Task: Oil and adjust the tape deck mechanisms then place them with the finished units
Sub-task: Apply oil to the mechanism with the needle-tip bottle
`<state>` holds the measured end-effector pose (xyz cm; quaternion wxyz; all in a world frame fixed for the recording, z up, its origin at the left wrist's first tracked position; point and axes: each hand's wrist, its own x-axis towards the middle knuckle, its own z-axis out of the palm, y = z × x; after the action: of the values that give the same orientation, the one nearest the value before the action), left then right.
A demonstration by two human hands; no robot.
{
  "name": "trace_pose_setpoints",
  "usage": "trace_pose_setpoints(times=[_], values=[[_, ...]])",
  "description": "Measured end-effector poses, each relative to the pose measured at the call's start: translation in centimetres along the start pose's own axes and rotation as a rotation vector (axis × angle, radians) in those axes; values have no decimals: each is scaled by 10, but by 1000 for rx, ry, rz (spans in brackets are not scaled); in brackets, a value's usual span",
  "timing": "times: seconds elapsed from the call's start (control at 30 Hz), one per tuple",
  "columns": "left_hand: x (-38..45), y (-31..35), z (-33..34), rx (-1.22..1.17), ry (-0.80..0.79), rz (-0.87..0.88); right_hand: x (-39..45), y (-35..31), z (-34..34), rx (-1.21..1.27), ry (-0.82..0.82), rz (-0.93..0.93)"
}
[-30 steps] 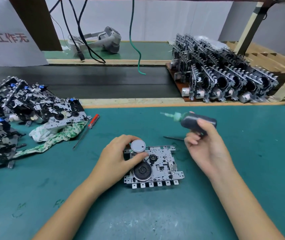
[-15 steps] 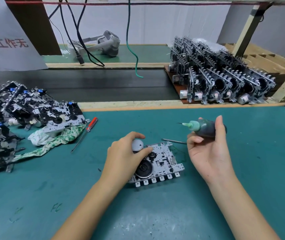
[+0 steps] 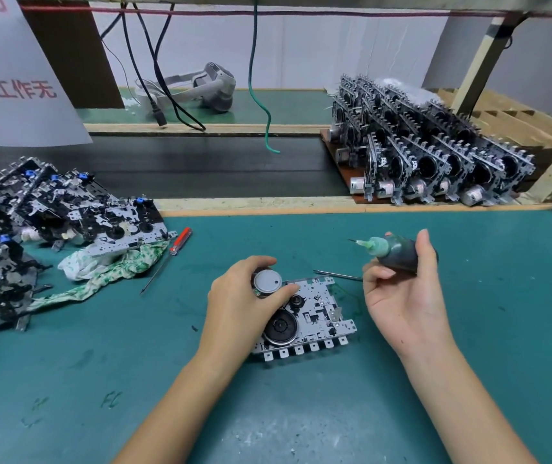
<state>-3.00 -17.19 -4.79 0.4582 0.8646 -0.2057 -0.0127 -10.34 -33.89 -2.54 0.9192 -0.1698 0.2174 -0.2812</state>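
my left hand grips motor can on tape deck, mid bench toward near edge | my right hand grip closed round oil bottle, nozzle pointing left, above deck | finished units far right edge

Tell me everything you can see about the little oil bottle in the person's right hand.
The oil bottle is small, with a dark, soft-looking plastic body, a pale green conical cap and a thin needle tip. It lies nearly level in the air, tip pointing left, above the green mat and to the right of the tape deck mechanism, touching neither. The right hand grips it, fingers curled around the body.
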Motion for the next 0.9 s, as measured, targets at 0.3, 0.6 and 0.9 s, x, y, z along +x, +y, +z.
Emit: trace_pose_setpoints(times=[0.3,0.6,0.9], values=[[18,-12,-31,-366,-91,-222,-3,5,3,-230,-20,-9],[11,-16,-23,-59,-202,54,-4,10,-2,-300,-39,23],[5,0,-6,149,-17,23,-2,-8,0,-38,-53,-37]])
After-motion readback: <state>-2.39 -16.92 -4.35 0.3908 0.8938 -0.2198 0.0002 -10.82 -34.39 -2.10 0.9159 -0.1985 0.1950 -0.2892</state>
